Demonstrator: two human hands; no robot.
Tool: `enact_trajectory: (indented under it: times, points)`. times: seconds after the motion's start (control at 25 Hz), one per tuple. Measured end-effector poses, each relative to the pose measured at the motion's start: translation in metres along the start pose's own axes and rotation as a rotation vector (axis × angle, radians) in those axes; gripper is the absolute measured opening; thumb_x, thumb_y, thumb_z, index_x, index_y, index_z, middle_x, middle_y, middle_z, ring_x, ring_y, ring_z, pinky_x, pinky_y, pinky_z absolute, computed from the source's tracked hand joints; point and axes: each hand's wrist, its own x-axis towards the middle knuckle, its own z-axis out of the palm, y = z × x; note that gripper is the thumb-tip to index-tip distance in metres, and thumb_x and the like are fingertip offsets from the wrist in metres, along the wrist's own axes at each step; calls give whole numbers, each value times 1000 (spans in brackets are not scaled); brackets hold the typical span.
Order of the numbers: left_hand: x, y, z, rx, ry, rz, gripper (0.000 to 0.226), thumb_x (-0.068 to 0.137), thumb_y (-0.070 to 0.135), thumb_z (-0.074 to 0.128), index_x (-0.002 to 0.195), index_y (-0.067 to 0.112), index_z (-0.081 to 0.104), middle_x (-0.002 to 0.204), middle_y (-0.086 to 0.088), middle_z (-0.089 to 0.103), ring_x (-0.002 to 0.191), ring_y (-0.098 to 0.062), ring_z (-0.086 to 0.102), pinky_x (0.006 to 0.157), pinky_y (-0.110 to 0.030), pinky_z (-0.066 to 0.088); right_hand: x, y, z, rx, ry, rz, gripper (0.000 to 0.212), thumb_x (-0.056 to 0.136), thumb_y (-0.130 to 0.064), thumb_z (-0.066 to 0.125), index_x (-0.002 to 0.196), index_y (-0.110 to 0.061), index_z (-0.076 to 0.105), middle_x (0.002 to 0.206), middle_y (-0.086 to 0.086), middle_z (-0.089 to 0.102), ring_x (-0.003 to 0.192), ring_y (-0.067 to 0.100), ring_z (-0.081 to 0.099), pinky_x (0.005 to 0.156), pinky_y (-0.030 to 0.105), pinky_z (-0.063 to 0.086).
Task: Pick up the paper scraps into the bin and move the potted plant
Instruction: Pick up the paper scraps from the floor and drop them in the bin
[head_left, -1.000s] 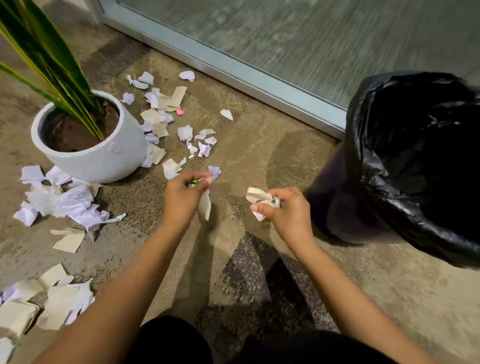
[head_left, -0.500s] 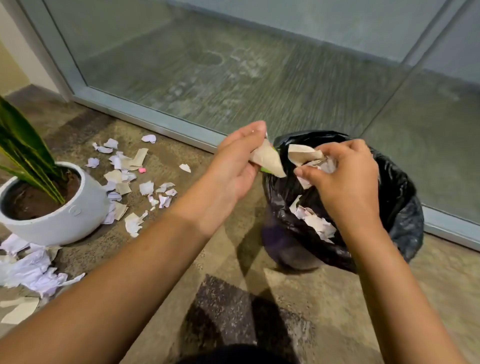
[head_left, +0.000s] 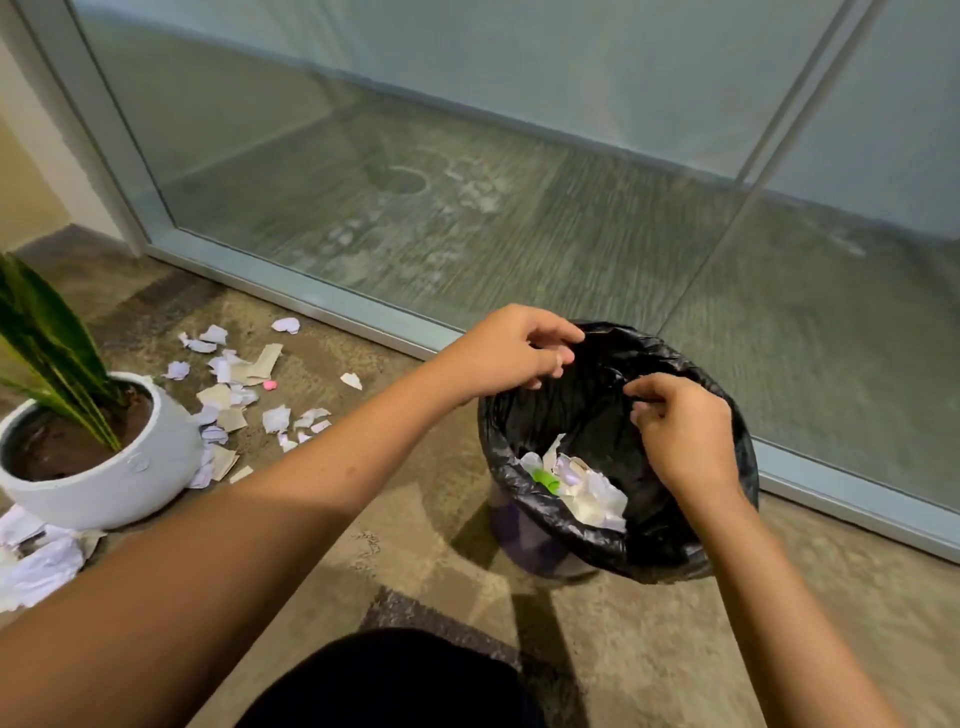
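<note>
A person's view down at a carpeted floor (head_left: 415, 519) beside a glass wall (head_left: 467, 182). Both bare arms reach forward over a bin (head_left: 519, 530) lined with a black bag (head_left: 675, 545), which stands on the floor at right, close to the glass.

The left hand (head_left: 511, 353) hovers above the bin's far left rim, fingers curled loosely downward with gaps between them; its grip is slack and holds nothing. The right hand (head_left: 685, 431) hovers over the middle of the bin's mouth, fingers bent and apart, its grip likewise loose and empty. Neither hand touches the bag.

Inside the bin lies a heap of white and beige scraps (head_left: 587, 483), with one small green piece (head_left: 544, 477) among them.

At left, well apart from the bin, a plant (head_left: 47, 343) with long green leaves grows from dark soil in a round white pot (head_left: 114, 488) standing on the floor. More loose paper (head_left: 244, 384) is scattered on the floor between the pot and the glass wall, touching the pot's right side, with one small pink bit (head_left: 269, 385) among it. A crumpled white pile (head_left: 36, 561) lies against the pot's near left side, at the picture's edge.
</note>
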Motion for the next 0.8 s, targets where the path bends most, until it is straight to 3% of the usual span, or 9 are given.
enact_trajectory:
  times: [0.12, 0.24, 0.44, 0.64, 0.76, 0.8]
  points:
    - [-44, -13, -33, -59, 176, -6, 24, 91, 4, 54, 108, 14, 66, 91, -4, 70, 71, -5, 61, 59, -16, 47, -1, -37, 3, 190, 36, -51, 9, 84, -17, 66, 76, -19, 65, 61, 1, 65, 53, 12, 64, 64, 36, 54]
    - [-108, -47, -67, -153, 386, -115, 23, 92, 5, 51, 103, 19, 66, 85, 5, 69, 71, -4, 61, 58, -15, 44, -12, -87, 25, 237, -5, -192, 27, 88, -37, 59, 68, -20, 62, 49, 7, 56, 50, 20, 56, 58, 35, 45]
    - [-261, -126, -101, -335, 853, -370, 21, 90, 6, 52, 93, 20, 67, 78, 5, 67, 68, -11, 59, 61, -23, 43, -40, -181, 84, 285, -300, -405, 28, 88, -37, 58, 70, -17, 64, 52, 3, 60, 56, 23, 59, 62, 39, 48]
    - [-423, -201, -82, -422, 1300, -698, 19, 91, 3, 50, 91, 15, 65, 77, 1, 66, 68, -16, 57, 57, -25, 41, -85, -269, 160, 282, -674, -732, 22, 88, -30, 63, 67, -25, 64, 51, -8, 60, 51, 5, 55, 50, 18, 37]
    - [-484, -247, -79, -258, 1424, -855, 18, 89, 5, 55, 93, 18, 66, 83, -3, 66, 75, -20, 57, 62, -30, 42, -121, -317, 220, 146, -927, -976, 5, 87, -28, 64, 88, -24, 68, 75, -9, 64, 68, 10, 58, 59, 13, 36]
    - [-498, -266, -85, -176, 1420, -911, 18, 88, 6, 57, 100, 16, 66, 90, -6, 66, 79, -21, 58, 67, -30, 43, -136, -332, 246, 83, -1002, -1045, 15, 87, -29, 65, 100, -23, 67, 89, -4, 65, 81, 14, 59, 67, 16, 39]
